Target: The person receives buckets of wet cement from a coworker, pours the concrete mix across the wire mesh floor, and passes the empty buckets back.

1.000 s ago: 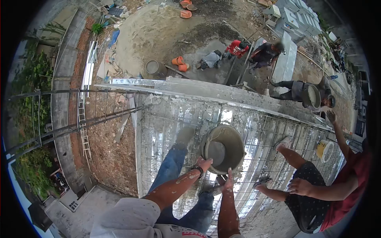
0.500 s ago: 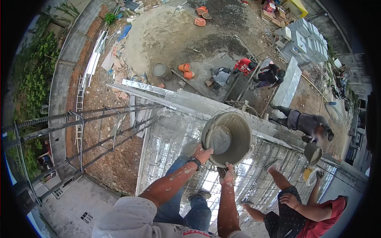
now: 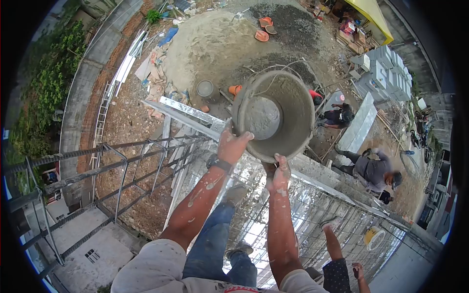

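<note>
A large grey bucket with cement-coated walls and a thin wire handle is held up in front of me, its mouth towards me. Wet grey residue shows on its bottom. My left hand grips the lower left of its rim, thumb on the edge. Lower down, my right hand holds the bucket from beneath, near the bottom of the rim; part of its fingers is hidden. Both forearms carry cement splashes. Beneath the bucket lies a shiny deck covered by a rebar grid, where my feet stand.
Rebar cage bars stick out at left over a drop. A co-worker stands at lower right near a white-yellow bucket. Below the deck edge are co-workers, a sand pile and stacked grey blocks.
My hands have raised the bucket up and away from me, beyond the deck edge. The co-worker in red has moved towards the lower right, and another co-worker's bucket is no longer visible.
</note>
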The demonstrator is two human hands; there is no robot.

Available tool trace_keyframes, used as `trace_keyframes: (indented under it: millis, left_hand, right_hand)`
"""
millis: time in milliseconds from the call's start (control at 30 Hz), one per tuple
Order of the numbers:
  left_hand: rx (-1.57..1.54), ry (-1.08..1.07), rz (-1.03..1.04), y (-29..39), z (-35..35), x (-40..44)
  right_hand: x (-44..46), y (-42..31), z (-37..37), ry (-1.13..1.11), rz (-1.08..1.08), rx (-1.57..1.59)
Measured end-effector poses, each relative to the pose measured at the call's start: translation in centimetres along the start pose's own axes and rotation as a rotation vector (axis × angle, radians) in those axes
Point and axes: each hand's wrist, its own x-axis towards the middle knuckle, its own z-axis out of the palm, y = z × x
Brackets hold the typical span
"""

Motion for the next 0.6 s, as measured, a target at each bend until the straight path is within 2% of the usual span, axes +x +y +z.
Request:
trace_keyframes:
  millis: [33,67,133,200,300,333,400,433,467,500,533,567,600]
  left_hand:
    - [0.147,0.068,0.007,3.4,-1.1,1.9]
    - [0.12,0.136,0.044,4.0,-1.9,5.4]
    - [0.034,0.2,-0.049,5.6,-4.3,10.1]
    - [0.029,0.244,-0.138,6.4,-5.8,10.8]
    - [0.196,0.339,0.022,1.7,-6.1,10.0]
    - [0.233,0.343,0.109,-1.8,-5.9,9.1]
    - [0.295,0.221,0.096,-7.4,-5.8,5.5]
    - [0.309,0.148,-0.032,-9.8,-5.9,3.2]
    - [0.333,0.072,-0.159,-12.2,-5.9,1.0]
    - [0.394,0.005,-0.251,-15.4,-5.8,-1.0]
    - [0.471,-0.053,-0.347,-19.3,-5.7,-3.3]
    - [0.522,-0.101,-0.418,-22.5,-5.6,-5.5]
    - [0.531,-0.132,-0.474,-24.1,-5.5,-7.9]
  right_hand:
    - [1.6,-1.5,3.8,-0.057,0.027,-0.021]
    - [3.0,-3.1,8.1,-0.107,0.082,-0.061]
    - [6.4,-3.1,12.7,-0.258,0.146,-0.168]
    - [8.9,-1.5,14.9,-0.277,0.101,-0.584]
    - [8.8,-0.1,13.0,-0.316,-0.115,-1.194]
    - [8.5,1.1,10.9,-0.339,-0.097,-1.062]
    - [8.3,5.2,3.2,-0.348,-0.048,-0.917]
    - [8.2,7.1,-2.0,-0.331,-0.011,-0.903]
    - [6.3,8.0,-6.6,-0.24,0.125,-0.849]
    - [6.2,11.2,-14.7,-0.215,0.107,-0.933]
    - [5.5,14.2,-24.0,-0.161,0.205,-0.833]
    - [1.9,13.1,-28.4,-0.081,0.222,-1.184]
    - [-0.9,13.1,-34.7,0.056,0.441,-1.175]
